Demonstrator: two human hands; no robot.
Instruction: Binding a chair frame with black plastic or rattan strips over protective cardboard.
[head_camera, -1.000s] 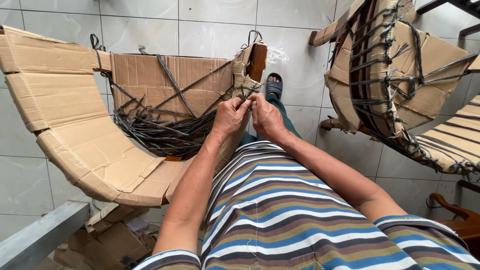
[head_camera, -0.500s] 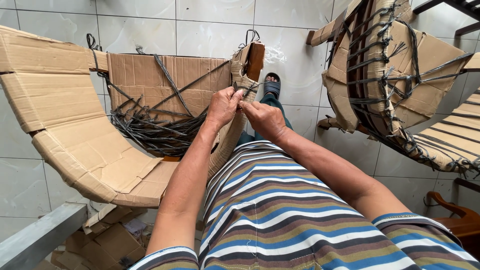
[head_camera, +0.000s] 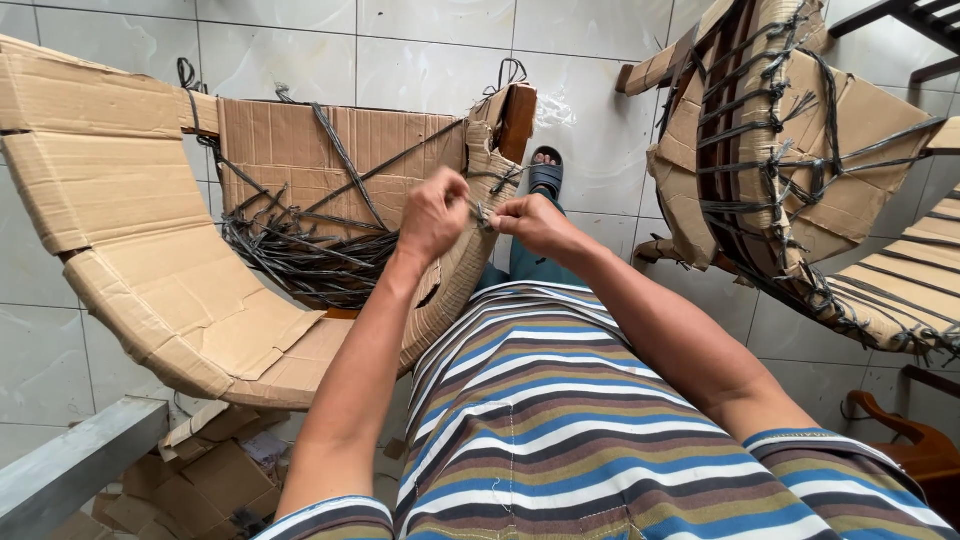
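Tiled floor (head_camera: 420, 60): pale square tiles, under everything in view.

Cardboard-wrapped chair (head_camera: 150, 260): the landmark, lying left of centre; curved corrugated panels, dark wooden leg end showing at its upper right corner.

Second wrapped chair (head_camera: 800, 170): well apart to the right of the landmark; cardboard bound with dark straps, bare wooden slats at its lower right.

Striped shirt (head_camera: 560, 430): blue, brown and white bands, just below the landmark's right edge.

Strap bundle (head_camera: 300, 255): loose dark plastic strapping heaped in the landmark's hollow, strands running up across its back panel.

Cardboard scraps (head_camera: 200, 470): on the floor below the landmark.

Left hand (head_camera: 432, 212): at the landmark's right edge, closed in a fist, pinching the strap end (head_camera: 482, 213).

Right hand (head_camera: 535, 222): just beside the left, fingers closed on the same strap end, which lies against the landmark's cardboard edge between both hands.

Sandalled foot (head_camera: 546, 172): on the floor just beyond the landmark's right corner.
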